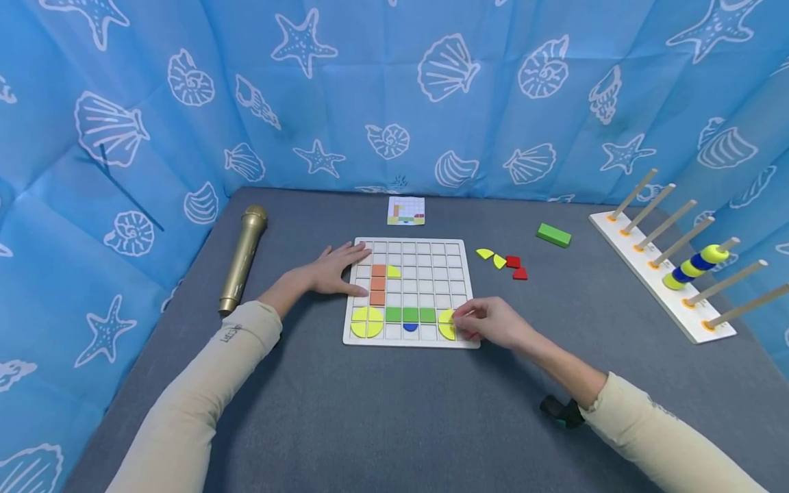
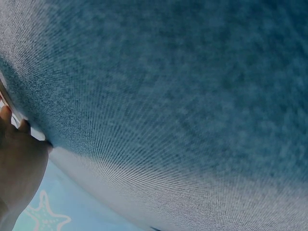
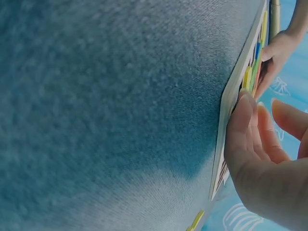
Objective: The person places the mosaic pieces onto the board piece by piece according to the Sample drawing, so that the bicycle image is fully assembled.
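Note:
A white grid board point(image 1: 411, 342) lies on the table with flat coloured pieces in its cells. My left hand point(image 1: 333, 269) rests on its left edge, fingers spread and the thumb near a column of orange squares point(image 1: 378, 283). My right hand point(image 1: 493, 322) is at the lower right corner, thumb and fingertips together at a yellow quarter-circle piece point(image 1: 446, 332); the fingers partly hide it. Yellow quarters point(image 1: 366, 322) form a circle at lower left. Green squares point(image 1: 409, 315) make a row, with a blue half-circle point(image 1: 410, 327) below. Another yellow quarter point(image 1: 393, 272) sits beside the orange column.
Loose yellow quarters point(image 1: 485, 253) and red pieces point(image 1: 513, 261) lie right of the board. A pattern card point(image 1: 406, 211) is behind it. Farther right are a green block point(image 1: 553, 235) and a peg stand point(image 1: 662, 277) with beads; a gold microphone point(image 1: 243, 260) lies at left.

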The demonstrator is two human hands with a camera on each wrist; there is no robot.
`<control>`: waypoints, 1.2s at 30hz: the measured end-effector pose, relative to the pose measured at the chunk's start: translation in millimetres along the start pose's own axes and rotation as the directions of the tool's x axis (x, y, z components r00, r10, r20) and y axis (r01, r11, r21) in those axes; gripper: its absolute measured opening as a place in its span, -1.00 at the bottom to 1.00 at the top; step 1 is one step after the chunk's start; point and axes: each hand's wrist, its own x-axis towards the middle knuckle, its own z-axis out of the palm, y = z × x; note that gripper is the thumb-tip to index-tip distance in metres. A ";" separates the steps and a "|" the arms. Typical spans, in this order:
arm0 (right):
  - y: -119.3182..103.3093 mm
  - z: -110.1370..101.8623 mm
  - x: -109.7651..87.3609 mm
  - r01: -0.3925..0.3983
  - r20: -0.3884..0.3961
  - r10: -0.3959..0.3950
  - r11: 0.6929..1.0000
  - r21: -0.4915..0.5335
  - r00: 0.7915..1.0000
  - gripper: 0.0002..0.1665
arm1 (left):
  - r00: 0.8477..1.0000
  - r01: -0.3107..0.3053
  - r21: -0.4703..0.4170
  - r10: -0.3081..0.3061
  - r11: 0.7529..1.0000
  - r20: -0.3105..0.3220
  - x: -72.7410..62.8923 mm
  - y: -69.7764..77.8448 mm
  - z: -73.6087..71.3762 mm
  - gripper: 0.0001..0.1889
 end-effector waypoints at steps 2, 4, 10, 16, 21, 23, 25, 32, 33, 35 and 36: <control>0.5 -1.4 -1.6 -0.013 0.026 0.012 0.999 0.049 1.000 -0.68 | 1.000 0.000 0.000 0.000 1.000 -0.001 0.4 -0.8 0.8 -0.01; 1.0 -2.9 -3.1 -0.031 0.085 0.022 0.993 0.116 0.996 -0.64 | 1.000 0.003 0.004 -0.003 1.000 -0.001 0.8 -1.4 1.5 0.00; 1.1 -4.6 -6.4 -0.106 0.326 0.016 0.960 0.259 0.945 -0.45 | 1.000 0.002 0.010 -0.002 1.000 0.001 2.4 -2.6 1.3 0.00; -0.2 -6.8 -5.9 -0.097 0.333 0.005 0.960 0.262 0.943 -0.39 | 1.000 0.006 0.009 -0.006 1.000 0.004 2.8 -3.4 1.4 0.01; 4.8 -16.0 -1.1 -0.113 0.349 0.005 0.950 0.290 0.937 -0.42 | 1.000 0.010 0.012 -0.010 1.000 0.004 3.8 -3.3 2.4 0.01; 7.0 -23.0 2.2 -0.129 0.352 0.010 0.939 0.318 0.936 -0.43 | 1.000 0.008 0.011 -0.008 1.000 0.002 4.0 -3.5 2.4 0.01; 8.5 -31.6 5.8 -0.145 0.340 0.018 0.924 0.353 0.940 -0.41 | 1.000 0.007 0.008 -0.007 1.000 0.001 4.0 -3.7 2.3 0.02; 10.4 -66.3 16.7 -0.151 0.206 0.065 0.886 0.438 0.976 -0.29 | 1.000 0.006 0.002 -0.006 1.000 -0.002 4.1 -5.5 3.0 0.02; 10.9 -71.1 18.2 -0.148 0.186 0.070 0.882 0.448 0.980 -0.27 | 1.000 0.004 0.000 -0.004 1.000 -0.003 4.1 -5.7 3.1 0.02; 12.2 -80.3 21.3 -0.139 0.139 0.082 0.873 0.468 0.987 -0.26 | 1.000 0.003 -0.003 -0.003 1.000 -0.004 3.9 -6.0 3.2 0.02; 13.3 -84.5 23.1 -0.130 0.115 0.085 0.870 0.476 0.990 -0.27 | 1.000 0.003 -0.003 -0.003 1.000 -0.004 3.8 -5.9 3.4 0.02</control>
